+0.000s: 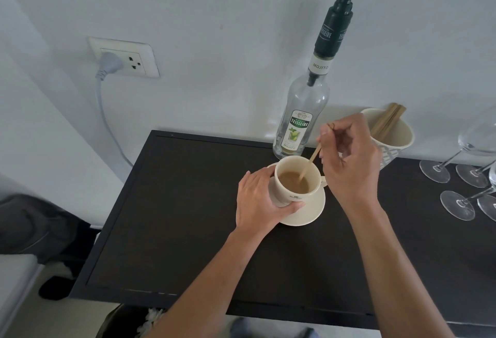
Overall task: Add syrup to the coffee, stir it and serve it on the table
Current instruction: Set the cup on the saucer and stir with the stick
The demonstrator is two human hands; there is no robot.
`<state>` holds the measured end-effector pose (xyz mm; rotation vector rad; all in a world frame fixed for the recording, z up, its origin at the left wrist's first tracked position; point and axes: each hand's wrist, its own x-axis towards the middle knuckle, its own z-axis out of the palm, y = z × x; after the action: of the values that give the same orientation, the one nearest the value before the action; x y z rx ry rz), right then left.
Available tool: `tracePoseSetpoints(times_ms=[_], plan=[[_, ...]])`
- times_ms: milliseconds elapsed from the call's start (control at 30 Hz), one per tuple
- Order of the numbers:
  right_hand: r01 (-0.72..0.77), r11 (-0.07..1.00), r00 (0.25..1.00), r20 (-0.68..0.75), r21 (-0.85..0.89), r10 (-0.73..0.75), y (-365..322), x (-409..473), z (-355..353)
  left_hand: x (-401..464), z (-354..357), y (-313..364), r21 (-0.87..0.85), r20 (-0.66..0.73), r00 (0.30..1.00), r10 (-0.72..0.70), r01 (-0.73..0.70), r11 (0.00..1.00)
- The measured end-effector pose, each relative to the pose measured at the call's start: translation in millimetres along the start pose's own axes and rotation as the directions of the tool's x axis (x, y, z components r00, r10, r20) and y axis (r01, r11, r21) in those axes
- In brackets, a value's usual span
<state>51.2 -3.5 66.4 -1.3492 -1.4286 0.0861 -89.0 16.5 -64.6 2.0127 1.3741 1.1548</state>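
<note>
Coffee cup (296, 180) in left hand (259, 201), stir stick (311, 160) between right-hand fingers (326, 133).

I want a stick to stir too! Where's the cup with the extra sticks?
The cup of sticks stands at the back of the dark table against the wall, just behind the right hand, between the syrup bottle and the wine glasses.

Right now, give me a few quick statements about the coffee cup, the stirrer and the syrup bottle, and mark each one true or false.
1. The right hand dips a thin wooden stirrer into the cream ceramic coffee cup. True.
2. The left hand rests flat on the black table. False: it steadies the cup.
3. The cup stands on a cream saucer. True.
4. The clear glass syrup bottle lies on its side. False: it stands upright behind the cup.
</note>
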Motion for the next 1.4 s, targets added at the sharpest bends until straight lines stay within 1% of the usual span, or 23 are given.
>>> tracePoseSetpoints(times_ms=[67,167,400,500,633,700,767,833,933,967,1000,1067,1133,1200,1333,1400], plan=[[0.028,1.000,0.999,0.016,0.001,-0.028,-6.2,-1.2,-4.2,-0.1,0.3,-0.2,0.002,0.000,1.000,0.004,-0.004,1.000],[0.016,1.000,0.998,0.052,0.020,-0.017,-11.3,-1.3,-7.1,0.0,0.9,-1.2,0.004,0.004,1.000,0.000,0.000,1.000],[-0.027,0.999,1.000,0.011,0.042,0.027,-13.5,-1.9,-7.0,-0.2,1.4,-1.9,0.002,0.007,1.000,-0.001,0.001,1.000],[-0.064,0.995,0.995,0.082,0.082,0.058,-14.5,-2.5,-7.1,-1.1,1.0,-1.5,-0.002,0.002,1.000,0.002,-0.002,1.000],[-0.052,0.994,0.996,0.079,0.099,0.045,-11.5,-0.3,-4.6,-0.5,0.8,-1.0,-0.008,-0.001,1.000,-0.001,0.001,1.000],[-0.080,0.991,0.988,0.140,0.110,0.064,-4.5,0.9,-0.7,0.1,1.1,-1.0,-0.009,0.005,1.000,-0.003,0.003,1.000],[-0.096,0.992,0.977,0.196,0.079,0.079,4.8,0.2,5.2,0.0,1.6,-1.6,-0.010,0.005,1.000,-0.003,0.003,1.000],[-0.058,0.998,0.979,0.198,0.025,0.052,10.8,-1.0,9.1,-0.5,1.3,-1.4,-0.015,0.004,1.000,-0.008,0.008,1.000],[0.068,0.995,0.985,0.161,-0.072,-0.055,14.5,-1.1,5.6,-0.3,0.9,-0.3,-0.009,0.005,1.000,-0.015,0.015,1.000],[0.090,0.992,0.983,0.171,-0.085,-0.075,14.0,-1.7,3.9,-0.2,1.1,-0.3,-0.006,0.008,1.000,-0.015,0.015,1.000],[0.083,0.994,0.978,0.197,-0.071,-0.068,12.1,-2.9,3.4,-0.3,1.5,-0.7,-0.005,0.009,1.000,-0.013,0.013,1.000],[0.007,1.000,0.970,0.243,-0.005,-0.006,6.6,-5.4,6.0,-0.5,1.7,-1.1,-0.005,0.012,1.000,-0.010,0.010,1.000],[-0.042,0.998,0.978,0.206,0.040,0.033,4.1,-5.8,7.3,-0.6,2.0,-1.9,-0.008,0.008,1.000,-0.006,0.007,1.000],[-0.038,0.999,0.989,0.145,0.036,0.032,2.1,-3.5,3.7,-0.7,2.1,-2.2,-0.006,-0.003,1.000,-0.002,0.002,1.000],[0.030,0.999,0.998,0.062,0.030,-0.032,-13.2,-2.4,-7.8,-0.3,0.7,-1.7,0.002,-0.004,1.000,0.002,-0.002,1.000],[0.065,0.997,0.996,0.052,0.039,-0.067,-20.3,-2.7,-11.3,-0.6,0.6,-1.4,0.011,-0.001,1.000,0.001,-0.001,1.000]])
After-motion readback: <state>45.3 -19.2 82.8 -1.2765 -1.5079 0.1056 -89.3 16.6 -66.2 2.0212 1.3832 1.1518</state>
